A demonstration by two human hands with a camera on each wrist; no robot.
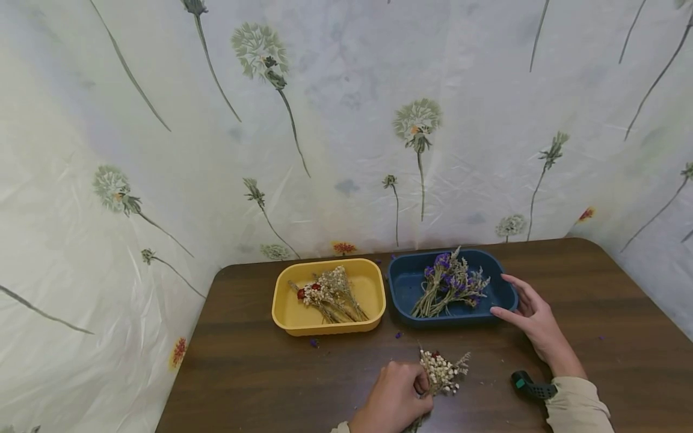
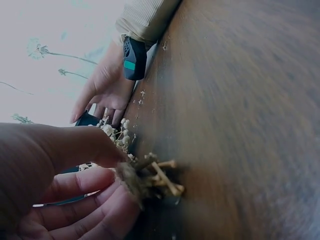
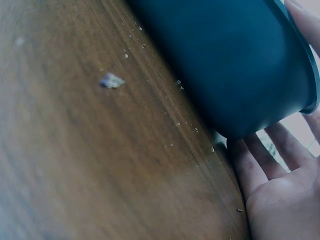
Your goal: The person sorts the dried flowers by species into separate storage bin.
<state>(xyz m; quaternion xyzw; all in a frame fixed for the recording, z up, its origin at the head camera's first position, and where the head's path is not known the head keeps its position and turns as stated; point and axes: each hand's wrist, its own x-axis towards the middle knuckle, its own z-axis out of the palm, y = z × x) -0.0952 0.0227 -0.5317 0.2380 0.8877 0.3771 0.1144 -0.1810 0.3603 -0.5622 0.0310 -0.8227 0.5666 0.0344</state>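
Note:
A small bunch of dried flowers (image 1: 441,371), mostly white heads with a bit of red, is held by its stems in my left hand (image 1: 392,394). The left wrist view shows the cut stem ends (image 2: 162,180) sticking out past the thumb and fingers. My right hand (image 1: 538,325) grips the right end of a blue tray (image 1: 400,300), thumb at the front rim and fingers around the side. In the right wrist view, the fingers (image 3: 285,145) lie against the tray's outer wall. Bunches of purple dried flowers (image 1: 452,282) lie inside that tray.
To the left of the blue tray stands a yellow tray (image 1: 287,304) holding white and red dried flowers (image 1: 330,294). Loose purple petals (image 1: 314,343) and crumbs lie on the brown wooden table (image 1: 238,373). A flower-printed sheet (image 1: 346,120) hangs behind the table.

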